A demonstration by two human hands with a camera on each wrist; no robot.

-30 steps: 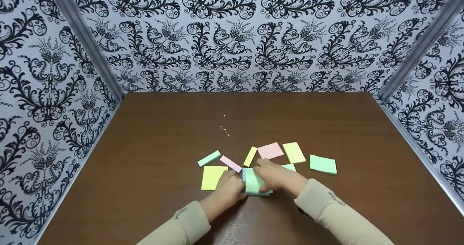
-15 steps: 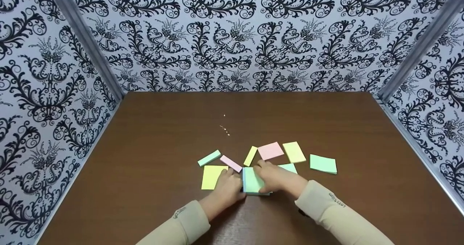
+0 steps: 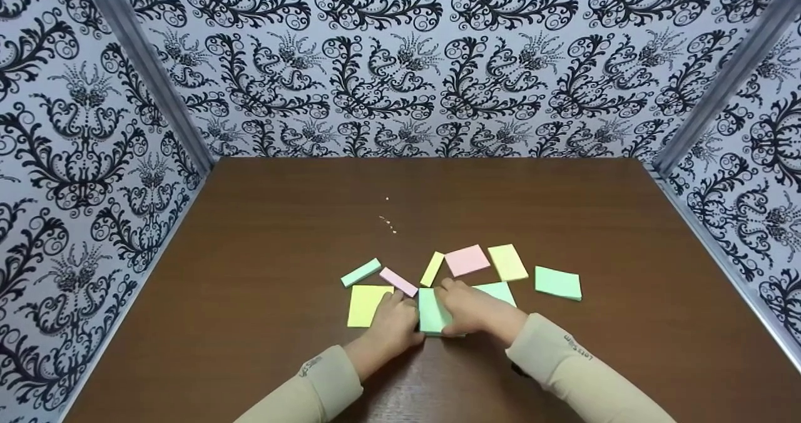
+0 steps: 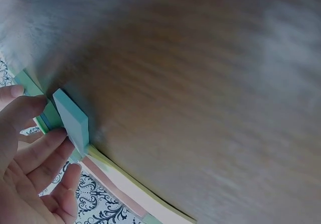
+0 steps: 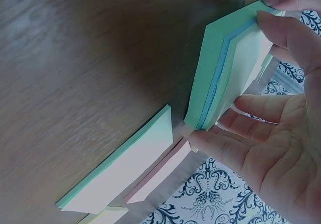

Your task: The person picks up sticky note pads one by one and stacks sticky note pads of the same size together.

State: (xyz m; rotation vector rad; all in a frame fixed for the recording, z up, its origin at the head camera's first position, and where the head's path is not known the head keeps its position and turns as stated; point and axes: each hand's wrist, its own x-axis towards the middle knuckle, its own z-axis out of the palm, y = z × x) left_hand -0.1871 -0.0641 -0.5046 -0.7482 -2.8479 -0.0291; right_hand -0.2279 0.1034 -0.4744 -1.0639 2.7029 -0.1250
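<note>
A stack of sticky note pads (image 3: 433, 313), mostly green with a blue layer (image 5: 220, 71), lies on the table between my two hands. My right hand (image 3: 466, 307) grips it across the top, thumb at the near edge and fingers at the far one. At its left side, my left hand (image 3: 395, 323) holds the stack's edge with curled fingers. A small light-blue pad (image 4: 73, 122) sits right by the left fingertips in the left wrist view; the left hand hides it in the head view. Under the left fingers extends a yellow pad (image 3: 364, 307).
Beyond the hands lie narrow green (image 3: 361, 273), pink (image 3: 398, 281) and yellow (image 3: 432, 269) pads. A pink pad (image 3: 467, 260), a yellow pad (image 3: 508, 263) and green pads (image 3: 496, 291) lie to the right. White specks (image 3: 388, 223) dot the brown table (image 3: 281, 223); patterned walls (image 3: 388, 66) enclose it.
The stack's upper green layer has shifted left, covering the blue strip that showed at its left edge. My right hand has moved slightly left, exposing more of the green pad behind it.
</note>
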